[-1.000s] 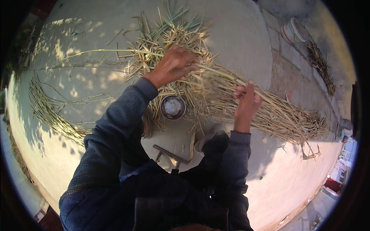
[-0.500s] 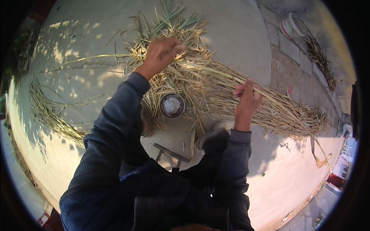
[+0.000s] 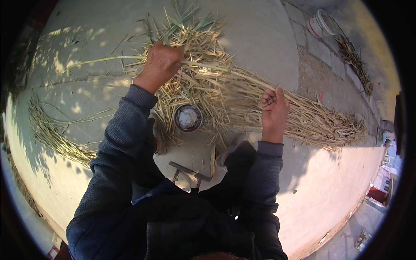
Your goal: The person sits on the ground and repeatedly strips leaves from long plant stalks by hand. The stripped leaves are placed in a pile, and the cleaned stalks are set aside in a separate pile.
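Observation:
My left hand (image 3: 161, 64) is closed round a long pale-green straw stalk (image 3: 206, 66). One end of the stalk sticks out leftward past the fist; the other runs right toward the long bundle of dry straw (image 3: 310, 117). Over that bundle, my right hand (image 3: 274, 110) has its fingers curled in and its thumb side upward. Whatever it grips, if anything, does not show clearly. Below my left hand lies a heap of cut straw and leaf bits (image 3: 195, 86). Between my feet and the heap stands a small round tin (image 3: 187, 118) with whitish stuff inside.
A loose bundle of greenish stalks (image 3: 54, 134) lies at the left. Near my feet is a dark metal bar on a frame (image 3: 190, 170). At the far right stand a white bucket (image 3: 321, 24) and a dark bunch of brush (image 3: 353, 60) beside paving blocks.
My left hand has moved left and closed over the stalk. The right hand stays over the bundle. A dry leafy strand hanging from the bundle's right end no longer shows there.

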A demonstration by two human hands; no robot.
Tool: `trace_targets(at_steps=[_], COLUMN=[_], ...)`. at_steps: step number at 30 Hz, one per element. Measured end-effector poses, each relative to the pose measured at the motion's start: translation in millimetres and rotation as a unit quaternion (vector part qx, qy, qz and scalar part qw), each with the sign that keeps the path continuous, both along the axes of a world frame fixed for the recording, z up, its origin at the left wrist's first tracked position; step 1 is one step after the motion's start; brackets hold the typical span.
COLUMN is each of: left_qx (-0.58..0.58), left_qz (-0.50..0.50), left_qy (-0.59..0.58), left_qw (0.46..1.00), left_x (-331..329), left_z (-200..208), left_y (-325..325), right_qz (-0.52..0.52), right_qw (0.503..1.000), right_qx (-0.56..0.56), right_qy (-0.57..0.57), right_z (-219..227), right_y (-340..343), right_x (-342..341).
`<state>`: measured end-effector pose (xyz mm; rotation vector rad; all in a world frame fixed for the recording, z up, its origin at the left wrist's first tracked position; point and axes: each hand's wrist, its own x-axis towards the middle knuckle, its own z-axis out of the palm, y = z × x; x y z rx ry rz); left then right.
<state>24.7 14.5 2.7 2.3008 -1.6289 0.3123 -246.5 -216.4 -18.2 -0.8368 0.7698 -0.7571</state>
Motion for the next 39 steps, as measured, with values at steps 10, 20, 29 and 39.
trace_targets(at_steps=[10, 20, 29, 39], left_qx=[-0.123, -0.179, -0.333, -0.122], left_qz=[-0.108, -0.144, 0.045, -0.143], left_qy=[0.179, 0.049, 0.27, 0.131], left_qw=[0.97, 0.972, 0.903, 0.973], left_x=[-50.7, -69.2, -33.9, -34.8], left_z=[3.6, -13.1, 35.0, -32.1], left_y=[-27.7, -47.8, -35.7, -38.0], right_qz=[0.107, 0.085, 0.009, -0.006], right_qw=[0.991, 0.996, 1.0, 0.995], right_qx=[0.063, 0.02, 0.006, -0.076], right_qy=[-0.055, -0.021, 0.016, 0.064], right_z=[-10.4, -9.5, -15.9, -8.6], right_y=[33.6, 60.9, 54.3, 54.6], right_x=[29.0, 38.9, 34.5, 37.8])
